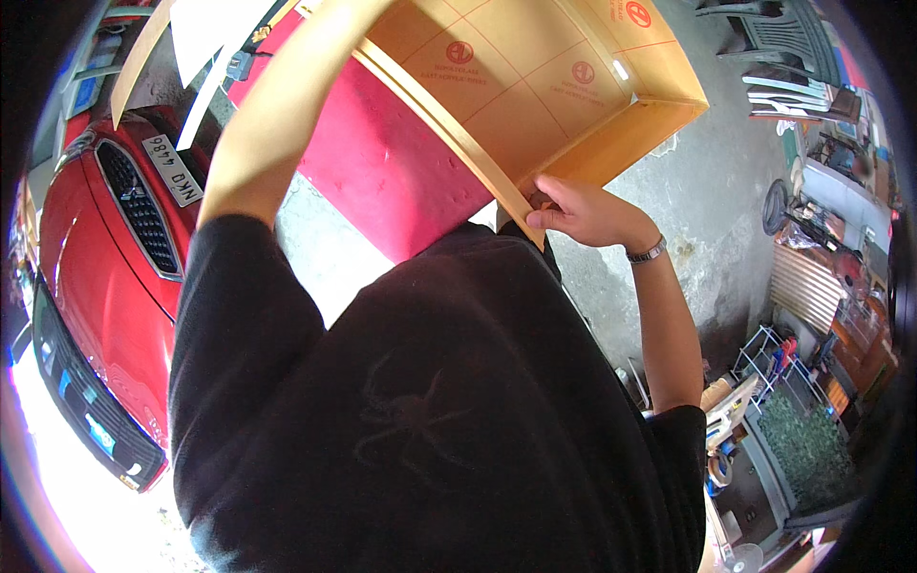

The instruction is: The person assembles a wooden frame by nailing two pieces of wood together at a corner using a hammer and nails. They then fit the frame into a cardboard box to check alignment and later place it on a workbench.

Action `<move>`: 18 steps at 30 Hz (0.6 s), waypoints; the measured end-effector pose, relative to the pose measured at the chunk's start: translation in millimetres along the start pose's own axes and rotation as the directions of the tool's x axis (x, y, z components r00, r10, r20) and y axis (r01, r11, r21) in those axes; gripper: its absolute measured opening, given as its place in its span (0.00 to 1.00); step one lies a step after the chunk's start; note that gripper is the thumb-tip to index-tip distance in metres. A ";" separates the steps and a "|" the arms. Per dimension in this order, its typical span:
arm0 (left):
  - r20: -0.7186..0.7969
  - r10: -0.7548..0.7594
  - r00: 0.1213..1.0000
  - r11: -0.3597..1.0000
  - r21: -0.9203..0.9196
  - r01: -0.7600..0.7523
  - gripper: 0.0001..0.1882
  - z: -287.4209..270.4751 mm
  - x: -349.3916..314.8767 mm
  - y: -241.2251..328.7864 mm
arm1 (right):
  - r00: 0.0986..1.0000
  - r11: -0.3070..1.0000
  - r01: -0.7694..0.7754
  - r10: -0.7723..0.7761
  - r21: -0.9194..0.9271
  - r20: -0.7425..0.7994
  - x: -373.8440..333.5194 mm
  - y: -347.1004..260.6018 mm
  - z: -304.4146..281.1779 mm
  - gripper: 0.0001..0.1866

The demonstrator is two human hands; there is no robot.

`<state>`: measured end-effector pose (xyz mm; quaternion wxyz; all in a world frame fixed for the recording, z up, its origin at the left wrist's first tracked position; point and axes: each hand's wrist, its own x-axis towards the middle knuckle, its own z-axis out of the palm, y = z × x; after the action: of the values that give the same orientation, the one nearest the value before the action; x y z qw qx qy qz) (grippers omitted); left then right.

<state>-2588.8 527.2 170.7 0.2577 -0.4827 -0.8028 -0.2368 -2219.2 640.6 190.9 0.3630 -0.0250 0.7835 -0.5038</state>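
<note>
A shallow, open tan box [535, 105], lined with film bearing red grid lines and round marks, stands tilted in front of me. My right hand [583, 212], with a metal watch at the wrist, is closed on the near corner of the box's wooden edge [449, 138], thumb on one side and fingers on the other. My left forearm reaches up along the box's left side. The left hand itself lies beyond the top of the picture. Under the box is a surface covered in pinkish-red material [382, 162].
A red car [105, 229] is parked close on the left. Thin pale strips [143, 57] stand near its front. Grey chairs [778, 43] are at the far right. Bicycle parts, a corrugated sheet [807, 286] and a white rack [769, 358] crowd the right side of the concrete floor [688, 220].
</note>
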 end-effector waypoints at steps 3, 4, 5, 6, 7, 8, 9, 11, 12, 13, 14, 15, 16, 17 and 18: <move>0.139 0.155 0.978 0.850 -0.524 -0.060 0.21 -56.6 -41.5 52.8 | 1.000 0.999 -0.012 0.013 0.049 -0.017 -2.7 -5.7 2.4 0.19; 0.665 0.167 0.728 0.939 -0.333 0.089 0.26 -72.8 -59.2 57.1 | 1.000 0.998 -0.010 0.011 0.062 -0.011 -2.4 -7.2 3.2 0.19; 0.520 0.397 0.756 0.715 -0.692 0.101 0.22 -89.9 -69.2 72.1 | 0.999 0.996 0.033 -0.029 0.087 -0.041 -3.0 -7.6 5.7 0.18; 0.727 0.357 0.587 0.801 -0.561 0.207 0.25 -114.1 -71.2 96.5 | 0.999 0.997 0.003 -0.001 0.071 -0.034 -4.9 -6.6 4.7 0.18; 0.749 0.376 0.545 0.807 -0.554 0.205 0.30 -121.8 -90.9 103.3 | 1.000 0.999 -0.010 0.011 0.041 -0.009 -2.5 -11.0 2.6 0.17; 0.778 0.389 0.494 0.813 -0.542 0.213 0.31 -140.7 -92.5 113.9 | 0.999 0.999 -0.030 0.030 0.012 0.011 -1.0 -12.7 2.3 0.17; 0.744 0.414 0.524 0.824 -0.551 0.132 0.31 -133.5 -107.9 116.9 | 1.000 1.000 -0.010 0.010 -0.023 0.009 -0.9 -11.5 3.0 0.17; 0.717 0.434 0.545 0.835 -0.548 0.056 0.29 -127.4 -120.3 120.8 | 1.000 1.000 0.027 -0.027 0.000 -0.014 -1.8 -11.0 5.5 0.17; 0.725 0.427 0.540 0.839 -0.541 0.063 0.29 -125.4 -122.1 119.3 | 0.999 0.999 0.045 -0.044 0.012 -0.027 -2.7 -9.9 6.7 0.17; 0.542 0.479 0.691 0.755 -0.656 -0.009 0.27 -111.1 -138.6 112.0 | 0.999 0.999 0.039 -0.039 0.017 -0.006 -0.1 -8.5 6.0 0.17; 0.539 0.487 0.687 0.755 -0.656 -0.020 0.27 -106.8 -139.8 108.8 | 0.999 0.999 0.031 -0.030 0.014 -0.012 -0.3 -8.3 5.7 0.17; 0.536 0.495 0.684 0.755 -0.655 -0.032 0.26 -103.2 -140.5 107.5 | 1.000 1.000 0.023 -0.022 0.011 -0.018 -0.3 -8.7 5.7 0.17; 0.537 0.504 0.676 0.754 -0.656 -0.041 0.26 -102.6 -142.0 106.8 | 1.000 1.000 0.016 -0.015 0.014 -0.025 0.0 -9.1 7.5 0.17; 0.492 0.479 0.727 0.749 -0.662 -0.045 0.27 -104.7 -143.6 105.5 | 1.000 1.000 0.000 -0.001 -0.015 -0.023 0.1 -11.2 7.4 0.18; 0.483 0.474 0.736 0.751 -0.659 -0.052 0.28 -101.5 -150.1 106.9 | 1.000 0.999 -0.013 0.012 -0.044 -0.021 0.0 -14.9 5.9 0.18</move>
<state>-2413.9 410.4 164.9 -0.1585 -0.7038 -0.6396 -0.2655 -2220.6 628.7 201.6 0.3573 -0.0229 0.7984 -0.4841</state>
